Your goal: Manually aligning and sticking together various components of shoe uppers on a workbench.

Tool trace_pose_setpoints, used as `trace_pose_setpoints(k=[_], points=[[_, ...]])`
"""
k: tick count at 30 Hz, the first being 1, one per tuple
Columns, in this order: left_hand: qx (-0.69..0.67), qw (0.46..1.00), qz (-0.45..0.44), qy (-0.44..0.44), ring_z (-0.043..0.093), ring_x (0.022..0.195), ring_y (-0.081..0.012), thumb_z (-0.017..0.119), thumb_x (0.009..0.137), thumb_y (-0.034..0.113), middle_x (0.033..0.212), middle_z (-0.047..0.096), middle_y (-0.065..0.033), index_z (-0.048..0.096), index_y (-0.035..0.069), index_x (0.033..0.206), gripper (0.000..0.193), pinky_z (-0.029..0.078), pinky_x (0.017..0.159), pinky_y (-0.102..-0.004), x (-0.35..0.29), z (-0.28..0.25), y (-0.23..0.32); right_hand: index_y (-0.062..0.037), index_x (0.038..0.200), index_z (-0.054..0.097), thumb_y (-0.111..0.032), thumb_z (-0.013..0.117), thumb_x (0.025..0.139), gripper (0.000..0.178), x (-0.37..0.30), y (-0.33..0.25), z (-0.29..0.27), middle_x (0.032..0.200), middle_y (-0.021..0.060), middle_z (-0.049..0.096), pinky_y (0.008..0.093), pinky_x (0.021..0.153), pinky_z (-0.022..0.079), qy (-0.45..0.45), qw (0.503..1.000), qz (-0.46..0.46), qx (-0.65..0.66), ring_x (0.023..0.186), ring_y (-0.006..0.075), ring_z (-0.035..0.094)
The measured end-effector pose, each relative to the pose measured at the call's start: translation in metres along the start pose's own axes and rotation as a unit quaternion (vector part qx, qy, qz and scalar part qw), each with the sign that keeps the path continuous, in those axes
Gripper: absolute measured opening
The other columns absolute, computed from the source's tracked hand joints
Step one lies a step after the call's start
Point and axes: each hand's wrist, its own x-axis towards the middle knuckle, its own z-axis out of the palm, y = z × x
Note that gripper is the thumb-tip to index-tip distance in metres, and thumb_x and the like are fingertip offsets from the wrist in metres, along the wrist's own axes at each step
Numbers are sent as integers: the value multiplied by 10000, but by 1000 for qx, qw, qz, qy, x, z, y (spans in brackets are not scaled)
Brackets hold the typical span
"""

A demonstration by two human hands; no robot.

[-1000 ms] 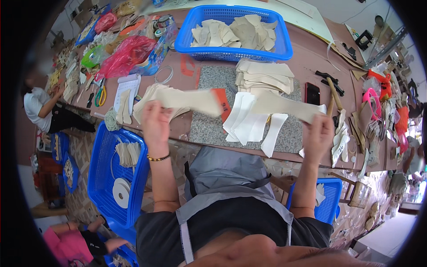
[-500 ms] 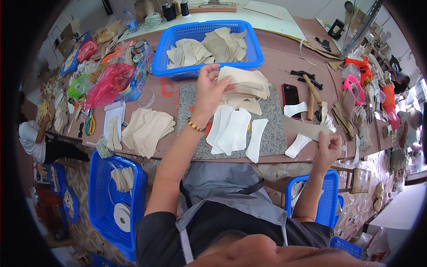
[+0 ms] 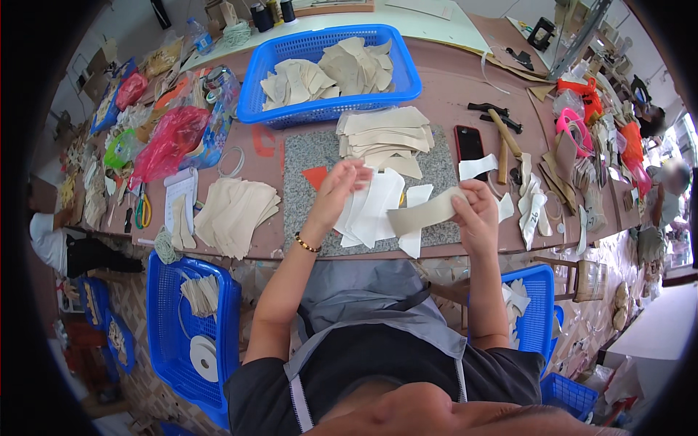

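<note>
My right hand (image 3: 478,219) pinches the end of a curved beige fabric piece (image 3: 424,211), which hangs over the grey speckled slab (image 3: 302,156). Its other end reaches leftward above a single white cut piece (image 3: 416,243). My left hand (image 3: 337,195) has its fingers partly spread at the upper left edge of a fan of white cut pieces (image 3: 374,211). I see nothing held in it, and whether it touches the top white piece I cannot tell. Behind, a stack of beige pieces (image 3: 385,134) lies on the slab, its layers unevenly fanned.
A blue basket (image 3: 254,109) of beige pieces stands at the back. More beige pieces (image 3: 236,214) lie left of the slab. On the right are a phone (image 3: 469,144), a hammer (image 3: 505,145) and white pieces (image 3: 533,207). Blue baskets (image 3: 227,349) flank my lap.
My left hand has left the beige stack and come down toward the white pieces. My right hand has moved left with the beige piece, bringing it over the slab.
</note>
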Motion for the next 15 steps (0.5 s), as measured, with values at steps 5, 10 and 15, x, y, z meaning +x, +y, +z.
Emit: trace_pose_setpoints(k=[5, 10, 15], points=[[-237, 962, -123, -61, 585, 997, -162, 540, 905, 58, 1066, 600, -117, 426, 6, 1232, 350, 456, 861, -278, -52, 3, 9, -17, 1099, 462, -18, 554, 888, 230, 22, 33, 25, 968, 96, 633, 287, 644, 561, -44, 994, 76, 57, 811, 154, 642], [-78, 996, -51, 15, 596, 925, -121, 596, 832, -59, 994, 617, -91, 494, -10, 1144, 332, 476, 842, -236, -79, -11, 13, -16, 1073, 476, -22, 546, 895, 191, 25, 53, 41, 947, 101, 645, 296, 652, 570, -58, 991, 108, 59, 791, 157, 652], [-40, 997, -19, 68, 601, 890, -107, 621, 815, -65, 953, 627, -75, 545, -5, 1054, 258, 484, 811, -224, -88, -14, 19, -16, 1068, 479, -19, 543, 896, 184, 23, 59, 49, 951, 103, 641, 290, 651, 572, -67, 991, 107, 44, 796, 156, 650]])
